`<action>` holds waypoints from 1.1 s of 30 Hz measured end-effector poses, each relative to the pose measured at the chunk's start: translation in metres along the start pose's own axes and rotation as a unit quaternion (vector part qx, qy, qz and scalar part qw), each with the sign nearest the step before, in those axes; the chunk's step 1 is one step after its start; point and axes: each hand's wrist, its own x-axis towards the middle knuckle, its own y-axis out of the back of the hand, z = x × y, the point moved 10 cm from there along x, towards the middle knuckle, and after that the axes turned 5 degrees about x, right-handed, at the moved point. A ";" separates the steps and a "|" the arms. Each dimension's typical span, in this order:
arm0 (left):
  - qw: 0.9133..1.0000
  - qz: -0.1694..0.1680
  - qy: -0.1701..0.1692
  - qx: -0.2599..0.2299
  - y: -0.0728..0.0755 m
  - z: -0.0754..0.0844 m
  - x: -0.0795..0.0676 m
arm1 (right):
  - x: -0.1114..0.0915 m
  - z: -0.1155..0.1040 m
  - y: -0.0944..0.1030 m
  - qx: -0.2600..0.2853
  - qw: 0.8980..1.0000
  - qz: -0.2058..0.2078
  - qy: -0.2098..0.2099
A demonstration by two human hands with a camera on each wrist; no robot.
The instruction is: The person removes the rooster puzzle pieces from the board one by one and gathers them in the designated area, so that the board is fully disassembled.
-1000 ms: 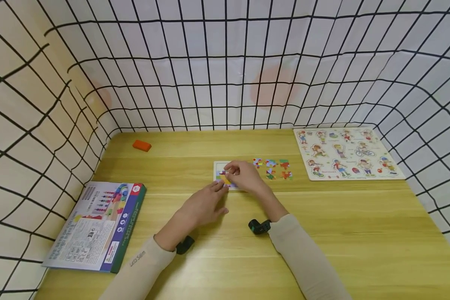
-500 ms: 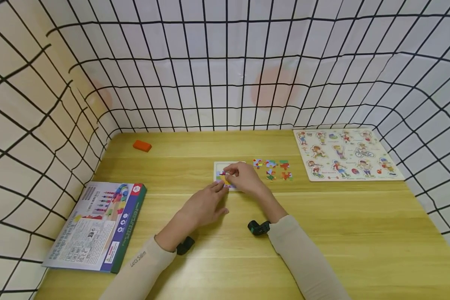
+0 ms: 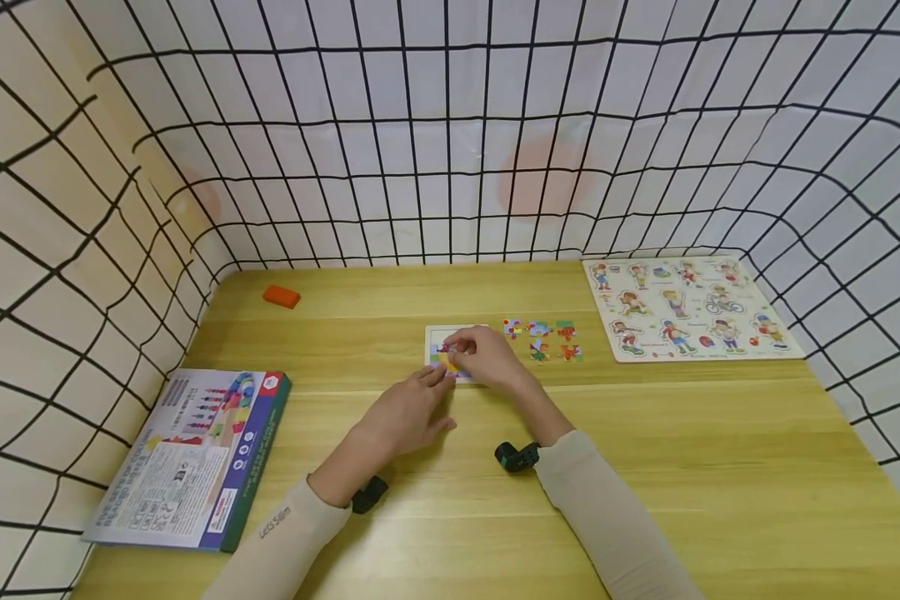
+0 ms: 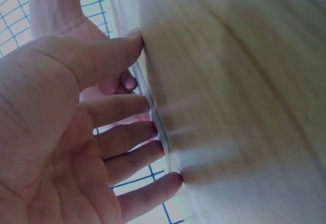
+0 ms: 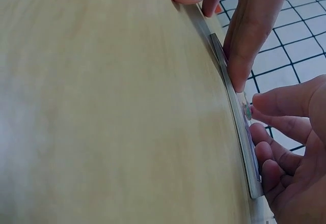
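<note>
1. White wall [image 3: 390, 92] with a black grid: it closes in the far side and both flanks of the work space.
2. Bench [image 3: 690, 467]: yellowish wood grain, carrying everything else.
3. Box [image 3: 187, 458]: lies flat at the left, near the left sleeve [image 3: 285, 542] (its printed side shows beads).
4. Picture board [image 3: 690, 308]: lies at the far right, covered with little figures, well apart from the hands.
5. Left hand [image 3: 408, 412]: its grip is loose, fingers nearly straight, with tips touching the near edge of the puzzle tray.
6. Right hand [image 3: 487, 354]: its grip pinches a small piece [image 5: 248, 111] between thumb and finger, at the tray; the piece's picture is too small to tell.
7. Puzzle tray [image 3: 437, 333]: lies flat just ahead of the left hand, partly filled with coloured pieces; the right hand hides its right part from the head view.
8. Orange block [image 3: 281, 296]: at the far left, well apart from the tray.
9. Five loose pieces [image 3: 538, 328]: lie in two rows between the tray and the board, just beyond the right hand.
</note>
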 end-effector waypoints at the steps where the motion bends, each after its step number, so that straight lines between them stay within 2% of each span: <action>1: 1.000 0.001 0.000 0.001 0.000 0.000 0.000 | 0.000 0.000 0.000 0.004 1.000 0.001 0.000; 11: 1.000 0.001 0.004 -0.007 0.000 -0.001 0.000 | -0.002 0.001 0.002 0.029 0.999 0.015 -0.009; 33: 1.000 -0.001 0.002 -0.005 -0.002 0.000 0.000 | 0.002 0.000 0.005 0.041 0.998 0.048 -0.007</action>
